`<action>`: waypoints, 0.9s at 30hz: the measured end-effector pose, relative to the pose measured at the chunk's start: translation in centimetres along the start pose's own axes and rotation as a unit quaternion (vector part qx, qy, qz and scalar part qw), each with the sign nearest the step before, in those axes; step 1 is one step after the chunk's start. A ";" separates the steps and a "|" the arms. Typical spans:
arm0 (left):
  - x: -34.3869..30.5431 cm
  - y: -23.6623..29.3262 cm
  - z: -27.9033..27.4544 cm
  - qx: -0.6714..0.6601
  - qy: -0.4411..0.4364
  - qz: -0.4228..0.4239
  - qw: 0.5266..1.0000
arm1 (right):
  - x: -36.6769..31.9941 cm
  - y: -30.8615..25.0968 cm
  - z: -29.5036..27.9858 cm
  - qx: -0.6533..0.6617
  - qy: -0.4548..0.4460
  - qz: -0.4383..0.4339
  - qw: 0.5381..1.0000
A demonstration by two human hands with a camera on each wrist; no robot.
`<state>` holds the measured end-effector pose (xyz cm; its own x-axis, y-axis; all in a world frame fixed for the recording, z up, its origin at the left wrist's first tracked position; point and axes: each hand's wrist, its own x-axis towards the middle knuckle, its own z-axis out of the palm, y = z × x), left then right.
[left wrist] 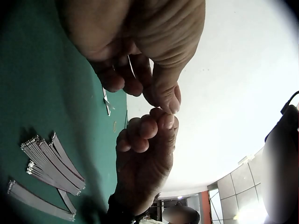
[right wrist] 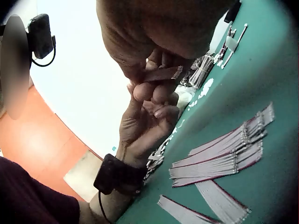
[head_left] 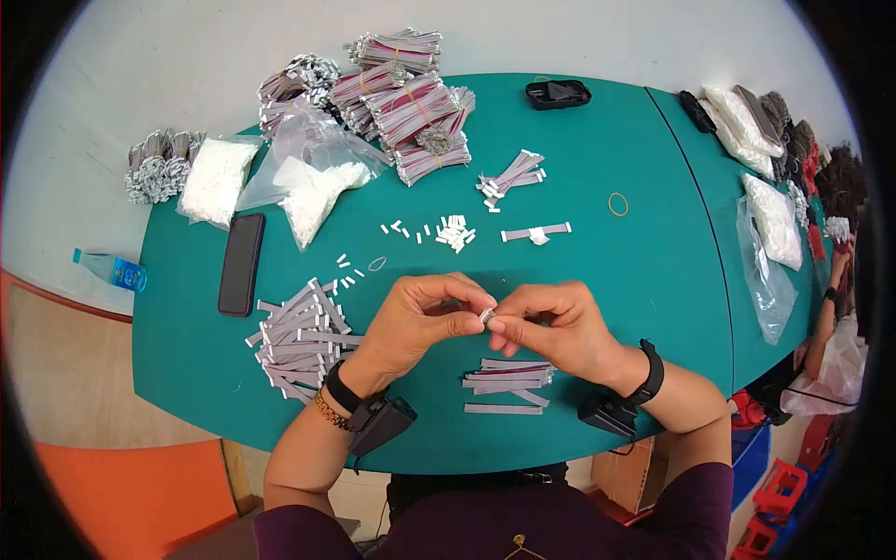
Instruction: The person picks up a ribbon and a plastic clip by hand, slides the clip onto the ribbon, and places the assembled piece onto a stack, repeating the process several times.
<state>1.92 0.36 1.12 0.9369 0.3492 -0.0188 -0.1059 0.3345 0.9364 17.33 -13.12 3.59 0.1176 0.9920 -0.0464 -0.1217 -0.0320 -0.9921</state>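
Note:
My left hand (head_left: 420,313) and right hand (head_left: 560,327) meet fingertip to fingertip over the table's near half. Between the fingertips is a small white connector (head_left: 486,315), pinched by the left thumb and fingers and mostly covered. A short grey ribbon cable (right wrist: 161,74) lies in the right hand's grip, its bare wire ends showing in the right wrist view. In the left wrist view the fingertips hide the joint. Just below the hands lie several flat ribbon cables (head_left: 509,375) with a red edge. White connectors (head_left: 455,233) are scattered beyond the hands.
Left of the left forearm is a heap of ribbon cables (head_left: 299,336) with white ends. A phone (head_left: 241,264), bags of white parts (head_left: 219,179) and bundled cables (head_left: 415,107) stand farther back. Several cables (head_left: 511,179) and one single cable (head_left: 536,233) lie ahead.

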 end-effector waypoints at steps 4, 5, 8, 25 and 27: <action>0.0 0.0 0.0 -0.002 -0.003 0.004 1.000 | -0.1 0.1 0.1 -0.029 0.004 -0.031 0.999; 0.0 0.0 0.0 -0.003 -0.004 0.005 1.000 | -0.1 0.1 0.1 -0.038 0.005 -0.040 0.998; 0.0 -0.1 -0.1 -0.005 -0.006 0.007 1.000 | -0.1 0.0 0.1 -0.036 0.005 -0.033 0.999; 0.0 0.6 0.5 0.013 0.010 0.013 1.000 | 0.0 -0.1 0.1 0.036 -0.007 0.053 0.998; 0.1 0.5 0.2 0.028 -0.001 0.017 0.999 | 0.1 -0.2 0.1 0.034 -0.011 0.058 0.998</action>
<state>1.97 0.41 1.67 0.9339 0.3572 0.0144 -0.1190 0.2724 0.9548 17.30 -13.05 3.75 0.0783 0.9846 -0.1566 -0.1989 -0.1385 -0.9702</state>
